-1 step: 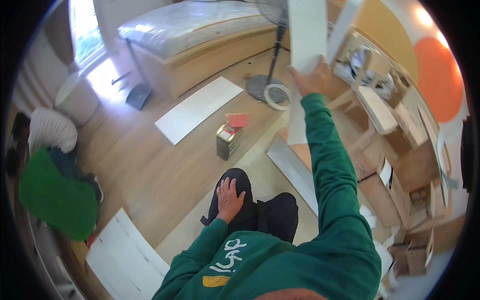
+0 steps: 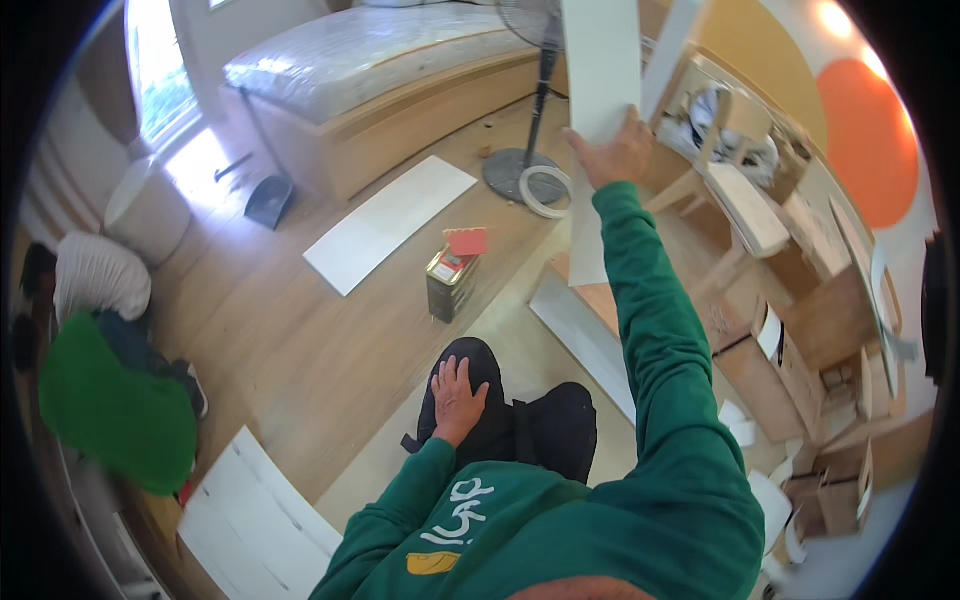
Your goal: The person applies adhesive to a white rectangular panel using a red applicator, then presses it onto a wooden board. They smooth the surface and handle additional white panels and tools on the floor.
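Note:
A long white board (image 2: 604, 70) stands upright in front of me. My right hand (image 2: 614, 150) grips it across its width, thumb on the left edge and fingers toward the right edge. Flat on my black-trousered knee (image 2: 468, 352) rests my left hand (image 2: 458, 402), fingers stretched out and holding nothing. Beyond that knee a square metal tin (image 2: 446, 292) stands on the floor, with a flat red piece (image 2: 466, 241) on its top. Another white board (image 2: 390, 225) lies past the tin. Below my right forearm is a pale board (image 2: 575, 338), partly hidden by the sleeve.
A person in green (image 2: 115, 400) is at the left rim. A pedestal fan's round base (image 2: 510, 172) and a white ring (image 2: 528, 195) sit behind the tin. Elsewhere are a bed frame (image 2: 400, 150), a dustpan (image 2: 269, 203), a wooden chair (image 2: 745, 210) and a white panel (image 2: 250, 520).
The view has shifted slightly, so the room sits a little differently in the picture. Both hands keep their places on the board and the knee.

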Demonstrator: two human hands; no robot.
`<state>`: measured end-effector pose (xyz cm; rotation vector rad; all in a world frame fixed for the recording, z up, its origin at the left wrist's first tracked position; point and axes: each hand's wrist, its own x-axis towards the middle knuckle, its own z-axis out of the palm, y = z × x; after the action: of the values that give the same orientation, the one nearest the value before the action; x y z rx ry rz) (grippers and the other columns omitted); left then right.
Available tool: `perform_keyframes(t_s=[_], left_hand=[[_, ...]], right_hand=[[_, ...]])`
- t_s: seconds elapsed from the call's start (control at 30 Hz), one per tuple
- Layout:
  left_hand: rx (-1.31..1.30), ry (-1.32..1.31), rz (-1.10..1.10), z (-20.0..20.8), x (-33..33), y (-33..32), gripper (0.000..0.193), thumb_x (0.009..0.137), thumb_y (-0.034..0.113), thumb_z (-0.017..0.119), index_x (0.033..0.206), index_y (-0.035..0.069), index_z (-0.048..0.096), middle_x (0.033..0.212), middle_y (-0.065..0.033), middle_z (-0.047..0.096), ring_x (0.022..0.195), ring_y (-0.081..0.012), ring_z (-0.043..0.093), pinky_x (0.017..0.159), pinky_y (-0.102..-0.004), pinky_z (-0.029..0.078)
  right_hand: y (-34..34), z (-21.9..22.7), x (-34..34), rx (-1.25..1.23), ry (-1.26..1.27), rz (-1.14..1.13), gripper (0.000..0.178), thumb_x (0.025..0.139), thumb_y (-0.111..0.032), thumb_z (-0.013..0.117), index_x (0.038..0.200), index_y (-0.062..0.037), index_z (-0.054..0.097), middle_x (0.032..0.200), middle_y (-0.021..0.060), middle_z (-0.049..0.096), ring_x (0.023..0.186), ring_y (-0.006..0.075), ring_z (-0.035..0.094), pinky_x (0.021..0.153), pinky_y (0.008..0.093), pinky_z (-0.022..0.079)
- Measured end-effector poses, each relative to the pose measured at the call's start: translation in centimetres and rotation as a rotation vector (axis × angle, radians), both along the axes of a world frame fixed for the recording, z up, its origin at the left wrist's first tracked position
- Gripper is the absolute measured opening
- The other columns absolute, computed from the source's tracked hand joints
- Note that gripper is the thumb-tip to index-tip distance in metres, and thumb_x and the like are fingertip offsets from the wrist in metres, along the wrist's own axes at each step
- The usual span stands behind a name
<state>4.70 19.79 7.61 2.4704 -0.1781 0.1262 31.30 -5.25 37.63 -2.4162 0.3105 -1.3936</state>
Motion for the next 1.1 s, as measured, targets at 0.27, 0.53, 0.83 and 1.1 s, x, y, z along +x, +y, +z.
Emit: perform_keyframes(t_s=[0.27, 0.53, 0.83, 1.1], left_hand=[[-0.16, -0.199, -0.192, -1.0, 1.2, -2.2, 0.053, 0.087, 0.026, 0.072, 0.131, 0.002, 0.056, 0.139, -0.0208, 0.052, 0.132, -0.0391, 0.045, 0.112, -0.0488, 0.032], [-1.03, 0.625, -0.778, 8.5, 3.7, -12.6, 0.06, 0.096, 0.037, 0.064, 0.139, -0.002, 0.049, 0.131, -0.016, 0.062, 0.119, -0.0273, 0.061, 0.103, -0.039, 0.045], [-1.972, 0.994, -0.647, 15.8, 13.8, -16.5, 0.096, 0.094, 0.076, 0.032, 0.157, 0.006, 0.018, 0.158, -0.0157, 0.031, 0.141, -0.0292, 0.036, 0.116, -0.0421, 0.03], [-1.918, 1.016, -0.445, 16.4, 21.5, -16.4, 0.094, 0.094, 0.074, 0.033, 0.157, 0.005, 0.017, 0.157, -0.0151, 0.031, 0.141, -0.0285, 0.036, 0.117, -0.0414, 0.03]], right_hand=[[-0.6, 0.1, -3.1, 0.061, -0.044, -0.053, 0.117, 0.06, -0.063, 0.084, 0.143, 0.0033, 0.036, 0.139, 0.0285, 0.045, 0.133, 0.0424, 0.04, 0.111, 0.0467, 0.036], [-0.4, 0.4, -5.9, 0.208, -0.295, 0.021, 0.114, 0.063, -0.044, 0.09, 0.144, 0.0101, 0.031, 0.134, 0.0311, 0.044, 0.124, 0.0446, 0.045, 0.108, 0.0499, 0.038], [-0.4, 1.6, -8.6, 0.221, -0.403, -0.102, 0.114, 0.064, -0.044, 0.09, 0.144, 0.0114, 0.031, 0.135, 0.0313, 0.044, 0.127, 0.0429, 0.042, 0.111, 0.0479, 0.033], [2.5, 1.1, -5.6, 0.752, -0.156, 0.017, 0.138, 0.059, -0.044, 0.091, 0.154, 0.0058, 0.003, 0.153, 0.0345, 0.012, 0.145, 0.0499, 0.015, 0.121, 0.0499, 0.018]])
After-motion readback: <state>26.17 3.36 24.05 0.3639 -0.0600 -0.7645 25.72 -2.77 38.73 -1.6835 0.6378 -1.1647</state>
